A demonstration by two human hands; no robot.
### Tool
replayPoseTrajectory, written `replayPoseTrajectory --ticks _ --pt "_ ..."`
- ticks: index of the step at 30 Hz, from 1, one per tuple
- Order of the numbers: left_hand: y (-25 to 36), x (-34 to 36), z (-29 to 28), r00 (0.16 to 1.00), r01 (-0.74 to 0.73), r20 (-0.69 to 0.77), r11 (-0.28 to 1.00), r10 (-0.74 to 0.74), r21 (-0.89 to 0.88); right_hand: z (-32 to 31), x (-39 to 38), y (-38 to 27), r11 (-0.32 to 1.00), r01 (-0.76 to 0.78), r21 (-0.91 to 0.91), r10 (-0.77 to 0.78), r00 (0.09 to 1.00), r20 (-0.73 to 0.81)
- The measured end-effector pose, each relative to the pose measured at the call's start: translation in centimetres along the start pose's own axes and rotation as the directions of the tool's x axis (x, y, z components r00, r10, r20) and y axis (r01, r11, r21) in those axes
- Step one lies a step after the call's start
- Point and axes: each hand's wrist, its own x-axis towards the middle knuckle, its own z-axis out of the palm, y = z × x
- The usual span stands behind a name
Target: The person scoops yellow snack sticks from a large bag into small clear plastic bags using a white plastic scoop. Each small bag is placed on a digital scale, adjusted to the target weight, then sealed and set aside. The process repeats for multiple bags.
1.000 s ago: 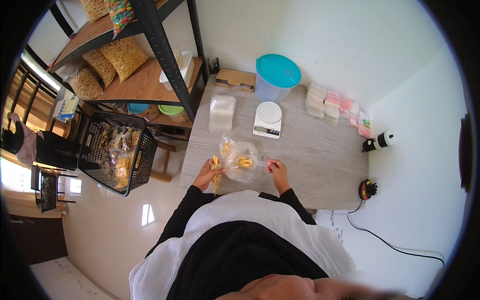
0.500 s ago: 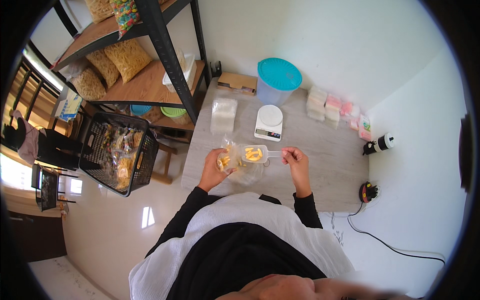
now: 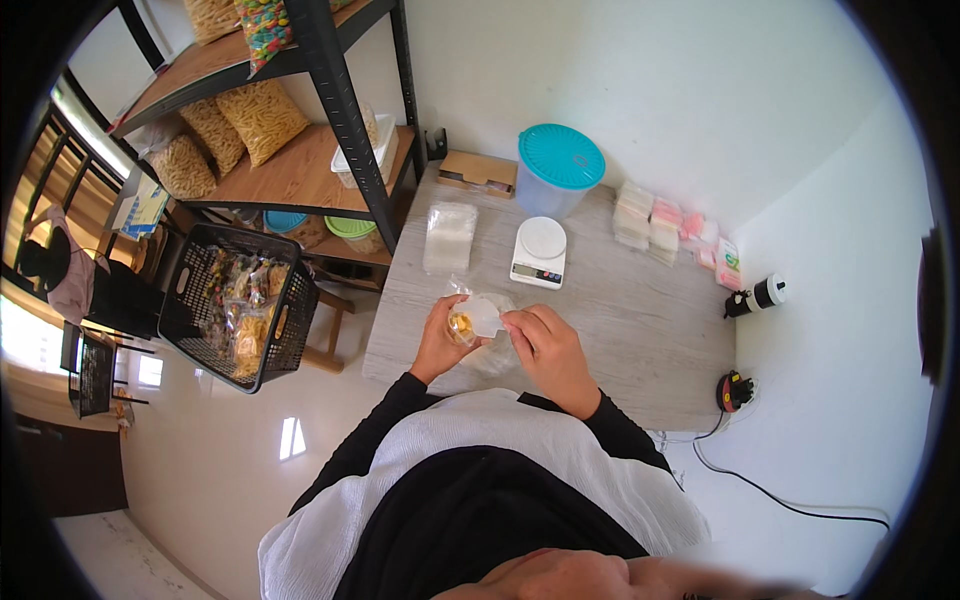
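Observation:
My left hand [image 3: 436, 343] is closed around a small transparent plastic bag [image 3: 462, 327], its mouth held wide and yellow snack sticks inside. Over that mouth tilts a translucent scoop [image 3: 486, 316], its bowl turned toward the bag. My right hand [image 3: 552, 358] pinches the scoop's handle, which the fingers mostly cover. Whether any sticks remain in the scoop cannot be seen. Just beyond the hands stands a white digital scale [image 3: 540, 248] with nothing on its round plate.
On the grey table [image 3: 640, 350] are stacked plastic bags [image 3: 450, 238], a teal-lidded bucket [image 3: 560, 165], a cardboard box [image 3: 477, 174] and wrapped packs [image 3: 650, 220]. A black basket [image 3: 273, 345] of packed snacks is left of the table, below a shelf rack [image 3: 345, 110]. Another person [image 3: 95, 275] stands far left.
My right hand has moved left and tipped the scoop over the bag. The yellow sticks seen in its bowl before are no longer visible there. My left hand still holds the bag.

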Motion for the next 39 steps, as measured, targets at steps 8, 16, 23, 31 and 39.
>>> replayPoseTrajectory --ticks 8,16,23,31,39 --pt "-0.5 0.0 -2.9 1.000 -0.011 -0.008 0.999 0.010 -0.039 -1.4 0.1 3.0 0.951 -0.291 0.102 0.303 0.943 -0.135" --pt "-0.2 0.9 -5.7 0.965 0.242 0.148 0.511 -0.218 -0.824 6.5 -9.7 17.5 0.739 -0.652 0.169 0.662 0.749 -0.003" --pt "0.0 1.0 -5.7 0.928 0.359 0.251 0.484 -0.274 -0.798 10.9 -13.8 19.2 0.568 -0.678 0.466 0.753 0.656 0.036" --pt "-2.2 0.9 -6.9 0.910 0.403 0.173 0.707 -0.376 -0.581 9.9 -12.3 17.4 0.787 -0.558 0.263 0.602 0.787 -0.130" --pt "-9.2 -2.0 -5.9 0.705 0.685 0.223 0.563 -0.674 -0.463 11.5 -12.8 17.5 0.777 -0.578 0.248 0.615 0.781 -0.107"
